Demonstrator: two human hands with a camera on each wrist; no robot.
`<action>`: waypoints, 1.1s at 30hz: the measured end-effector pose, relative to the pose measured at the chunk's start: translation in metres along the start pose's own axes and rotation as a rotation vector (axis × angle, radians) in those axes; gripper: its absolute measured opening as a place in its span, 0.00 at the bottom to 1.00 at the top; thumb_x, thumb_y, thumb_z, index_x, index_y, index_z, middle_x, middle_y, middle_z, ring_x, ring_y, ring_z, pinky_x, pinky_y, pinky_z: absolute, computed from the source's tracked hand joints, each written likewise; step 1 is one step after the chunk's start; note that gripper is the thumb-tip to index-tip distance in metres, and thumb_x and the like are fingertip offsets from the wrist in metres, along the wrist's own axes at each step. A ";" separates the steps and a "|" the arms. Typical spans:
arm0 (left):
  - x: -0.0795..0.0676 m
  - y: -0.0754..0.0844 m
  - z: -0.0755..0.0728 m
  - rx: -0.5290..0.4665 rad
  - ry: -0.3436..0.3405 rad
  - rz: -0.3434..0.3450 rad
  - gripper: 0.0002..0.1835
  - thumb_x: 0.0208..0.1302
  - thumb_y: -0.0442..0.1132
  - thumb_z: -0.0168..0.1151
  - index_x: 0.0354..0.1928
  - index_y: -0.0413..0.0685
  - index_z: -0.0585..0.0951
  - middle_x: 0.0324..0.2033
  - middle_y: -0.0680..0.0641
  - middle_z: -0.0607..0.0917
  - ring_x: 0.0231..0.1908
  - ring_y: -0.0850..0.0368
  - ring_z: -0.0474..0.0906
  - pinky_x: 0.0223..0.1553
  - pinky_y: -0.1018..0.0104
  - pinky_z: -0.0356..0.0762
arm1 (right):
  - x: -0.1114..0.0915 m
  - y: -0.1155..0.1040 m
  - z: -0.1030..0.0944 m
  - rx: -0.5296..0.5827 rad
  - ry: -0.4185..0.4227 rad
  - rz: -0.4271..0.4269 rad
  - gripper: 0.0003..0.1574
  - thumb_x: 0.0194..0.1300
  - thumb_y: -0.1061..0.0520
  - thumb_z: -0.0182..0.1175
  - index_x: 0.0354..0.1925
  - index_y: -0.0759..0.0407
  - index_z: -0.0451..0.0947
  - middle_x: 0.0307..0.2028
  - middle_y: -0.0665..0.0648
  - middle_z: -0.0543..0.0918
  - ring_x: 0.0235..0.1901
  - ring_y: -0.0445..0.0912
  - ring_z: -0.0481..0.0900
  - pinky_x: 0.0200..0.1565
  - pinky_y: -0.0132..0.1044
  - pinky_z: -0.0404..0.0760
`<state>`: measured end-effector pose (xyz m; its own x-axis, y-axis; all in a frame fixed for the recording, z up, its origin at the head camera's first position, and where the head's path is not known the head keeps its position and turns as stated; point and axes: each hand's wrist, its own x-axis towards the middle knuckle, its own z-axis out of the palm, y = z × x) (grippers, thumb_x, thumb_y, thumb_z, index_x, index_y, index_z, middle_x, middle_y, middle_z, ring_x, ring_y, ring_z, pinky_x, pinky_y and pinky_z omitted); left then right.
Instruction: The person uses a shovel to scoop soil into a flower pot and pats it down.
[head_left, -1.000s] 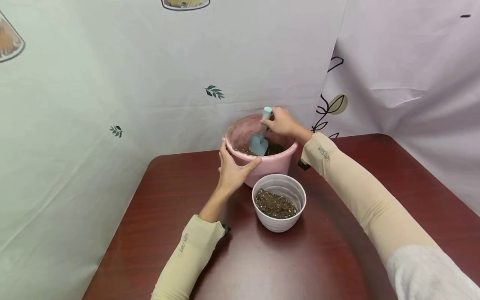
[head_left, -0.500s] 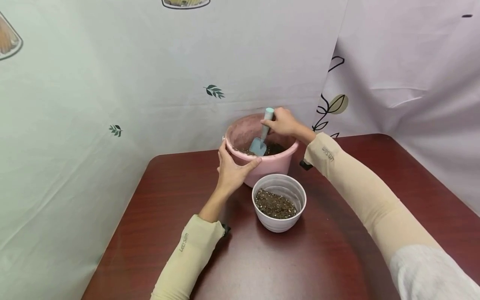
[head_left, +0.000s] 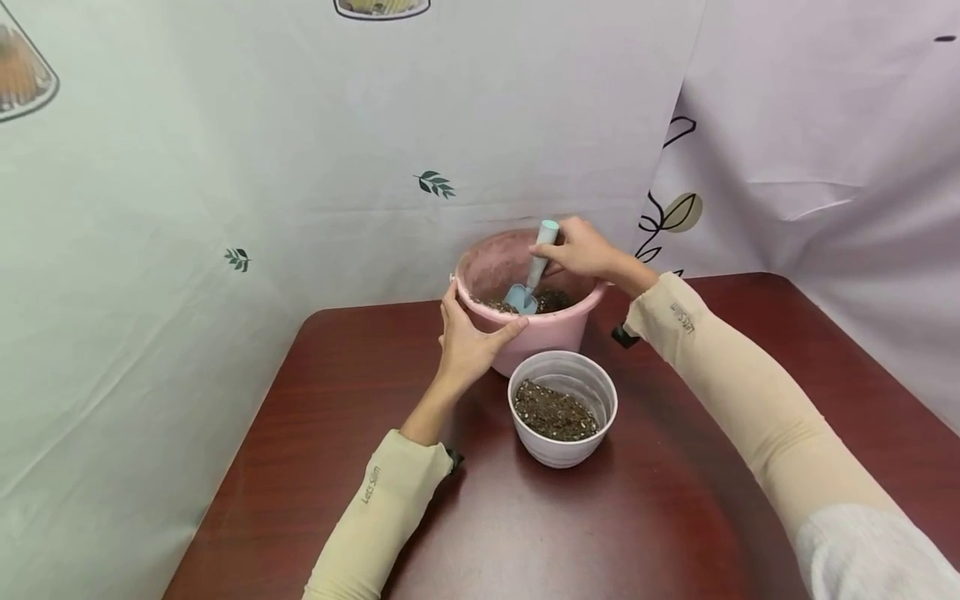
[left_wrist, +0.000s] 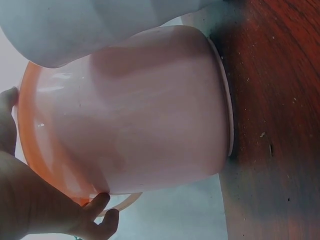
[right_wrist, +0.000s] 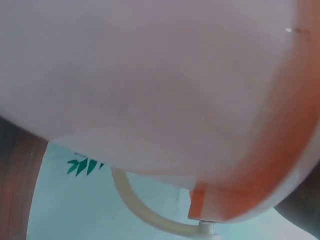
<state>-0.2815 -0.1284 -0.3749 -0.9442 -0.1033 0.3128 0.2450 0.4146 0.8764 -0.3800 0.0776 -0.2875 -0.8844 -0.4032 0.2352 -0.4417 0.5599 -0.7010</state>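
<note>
Trowel [head_left: 536, 270], blade tip hidden, is held by the right grip [head_left: 587, 249]; left grip [head_left: 467, 344] holds bucket [head_left: 551, 334]

Pink bucket [head_left: 546, 335] and, just in front of it, white pot [head_left: 558, 451] are being carried by glossy dark-red bench [head_left: 600, 542].

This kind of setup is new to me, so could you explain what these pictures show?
No machine here: just a person's left hand and right hand. The wide view comes from a camera worn on the head; the two closer views from one on each wrist, and show mainly the outside of the bucket. On the table stand that bucket and, nearer the person, a pot; both contain soil. The left hand holds the bucket's rim; the right holds a trowel, its lower end inside the bucket.
</note>
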 end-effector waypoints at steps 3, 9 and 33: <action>-0.001 0.000 0.002 -0.009 0.003 -0.004 0.66 0.43 0.66 0.76 0.77 0.54 0.46 0.75 0.45 0.52 0.70 0.35 0.53 0.63 0.30 0.47 | -0.001 0.000 -0.001 0.108 -0.019 0.011 0.14 0.70 0.58 0.62 0.33 0.69 0.81 0.29 0.62 0.87 0.29 0.53 0.88 0.36 0.44 0.85; 0.000 0.003 0.004 -0.012 -0.004 0.002 0.66 0.43 0.66 0.76 0.77 0.54 0.45 0.75 0.45 0.52 0.70 0.34 0.52 0.63 0.30 0.47 | -0.002 -0.002 -0.005 0.236 -0.028 0.040 0.12 0.70 0.61 0.61 0.35 0.73 0.79 0.29 0.64 0.86 0.28 0.50 0.88 0.36 0.42 0.85; -0.001 -0.001 0.003 -0.021 0.010 0.010 0.66 0.44 0.64 0.76 0.76 0.52 0.45 0.75 0.43 0.52 0.71 0.39 0.52 0.64 0.31 0.46 | -0.014 -0.002 -0.014 0.413 0.049 0.180 0.14 0.70 0.59 0.61 0.36 0.73 0.78 0.26 0.57 0.84 0.27 0.45 0.86 0.41 0.46 0.84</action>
<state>-0.2813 -0.1257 -0.3771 -0.9396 -0.1081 0.3247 0.2587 0.3967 0.8807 -0.3690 0.0928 -0.2799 -0.9521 -0.2854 0.1101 -0.1922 0.2781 -0.9411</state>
